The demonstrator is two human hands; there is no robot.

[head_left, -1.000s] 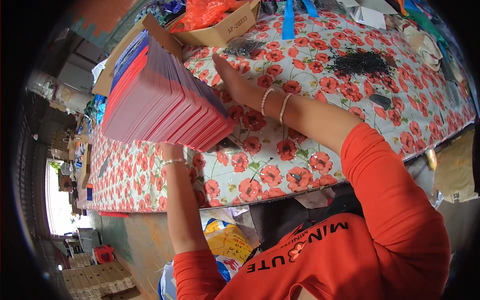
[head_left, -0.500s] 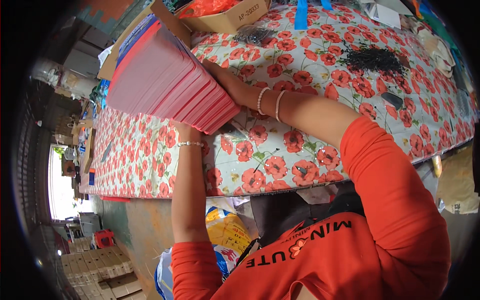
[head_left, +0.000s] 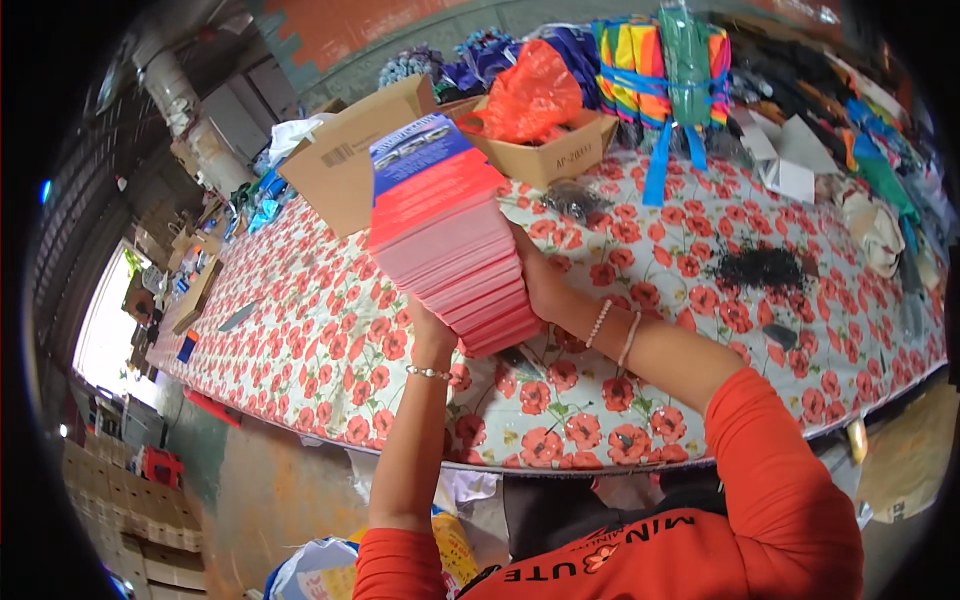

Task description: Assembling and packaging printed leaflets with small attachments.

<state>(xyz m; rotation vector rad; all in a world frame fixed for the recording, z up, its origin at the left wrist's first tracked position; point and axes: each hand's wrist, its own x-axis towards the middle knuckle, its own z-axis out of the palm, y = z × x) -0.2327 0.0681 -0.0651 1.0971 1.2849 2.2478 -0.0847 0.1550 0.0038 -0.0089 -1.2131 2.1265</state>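
A tall, thick stack of printed cards with pink edges and a red and blue top is held tilted over the flowered table. My left hand grips its near left side, fingers mostly hidden beneath and behind it. Against the right side presses my right hand, its fingertips out of sight behind the stack. Just behind the stack stands an open cardboard box with raised flaps. Under the stack's near end, a small dark item in clear wrapping lies on the cloth.
Past the stack sits a cardboard box with a red plastic bag. A clear bag of dark bits lies before it. Farther right are a pile of black pieces, a dark oval item, rainbow fabric bundles and white folded card.
The stack sits farther right and lower in the picture, turned so more of its top shows. Both hands stay on it. The view has shifted, bringing more of the table's far side into sight.
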